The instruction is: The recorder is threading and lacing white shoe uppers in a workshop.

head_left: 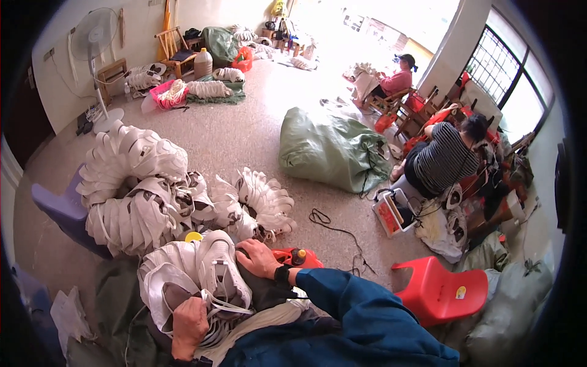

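Observation:
A bundle of white shoe uppers (pixel 174 262) lies in front of me at the lower edge. The nearest white shoe upper (pixel 217 257) has a grey opening and white shoelaces (pixel 225 303) trailing across it. My left hand (pixel 191 321) is closed at its near end, the fingers pinching a shoelace. On the right side of that upper rests my right hand (pixel 258 260), its fingers spread and touching the edge by the toe. A dark watch is on that wrist. More loose white laces (pixel 263 324) hang over my lap.
A blue chair (pixel 61 205) holds heaped white shoe uppers (pixel 131 189). A red plastic stool (pixel 443 290) stands at right. Beyond are a green sack (pixel 327 150), a black cord (pixel 339 227) on the floor, and two seated people, one in a striped shirt (pixel 449 153). A fan (pixel 95 37) stands far left.

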Tool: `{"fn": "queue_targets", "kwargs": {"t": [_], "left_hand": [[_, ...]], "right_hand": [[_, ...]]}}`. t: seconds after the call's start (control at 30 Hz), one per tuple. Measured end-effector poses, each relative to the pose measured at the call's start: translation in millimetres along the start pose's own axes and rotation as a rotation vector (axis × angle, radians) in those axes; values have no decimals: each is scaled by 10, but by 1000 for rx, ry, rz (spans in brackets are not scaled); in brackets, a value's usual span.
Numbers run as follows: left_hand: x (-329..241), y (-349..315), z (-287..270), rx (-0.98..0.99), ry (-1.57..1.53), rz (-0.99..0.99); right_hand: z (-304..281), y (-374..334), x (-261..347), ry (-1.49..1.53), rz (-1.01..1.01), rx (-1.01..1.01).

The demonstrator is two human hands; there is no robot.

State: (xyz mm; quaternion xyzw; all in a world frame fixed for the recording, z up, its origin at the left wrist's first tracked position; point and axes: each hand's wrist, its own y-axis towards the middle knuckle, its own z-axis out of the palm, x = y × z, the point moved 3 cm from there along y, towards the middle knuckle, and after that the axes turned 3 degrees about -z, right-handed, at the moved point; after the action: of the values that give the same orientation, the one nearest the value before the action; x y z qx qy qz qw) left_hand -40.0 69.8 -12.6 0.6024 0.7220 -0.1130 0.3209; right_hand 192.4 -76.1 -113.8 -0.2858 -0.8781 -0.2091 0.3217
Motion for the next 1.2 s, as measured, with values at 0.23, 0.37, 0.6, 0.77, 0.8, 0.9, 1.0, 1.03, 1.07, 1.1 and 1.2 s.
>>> {"fn": "queue_targets", "kwargs": {"t": [0.23, 0.37, 0.6, 0.77, 0.8, 0.9, 1.0, 1.03, 1.07, 1.1, 1.2], "left_hand": [[27, -4, -7, -12, 60, 16], [5, 17, -13, -8, 56, 29], [33, 19, -11, -58, 49, 28], [31, -23, 13, -58, 98, 28], [35, -30, 29, -60, 107, 29], [21, -49, 48, -55, 120, 35], [-25, -28, 51, -51, 128, 40], [-44, -27, 51, -56, 134, 42], [-46, -42, 48, -56, 134, 43], [-41, -62, 42, -60, 139, 39], [0, -123, 33, -59, 147, 19]], "right_hand": [[-9, 29, 70, 10, -18, 15], [-14, 23, 34, 3, -23, 15], [4, 41, 22, 31, 6, 26], [-1, -1, 27, 13, 11, 7], [14, -8, 15, 7, 23, 9], [-96, -3, 49, 37, 25, -14], [-550, 17, 379, 108, -47, -82], [-774, 25, 577, 362, 8, 18], [-972, 25, 806, 619, 59, 124], [-1181, 16, 1027, 621, 61, 125], [-1836, -106, 1899, 922, -162, 285]]}}
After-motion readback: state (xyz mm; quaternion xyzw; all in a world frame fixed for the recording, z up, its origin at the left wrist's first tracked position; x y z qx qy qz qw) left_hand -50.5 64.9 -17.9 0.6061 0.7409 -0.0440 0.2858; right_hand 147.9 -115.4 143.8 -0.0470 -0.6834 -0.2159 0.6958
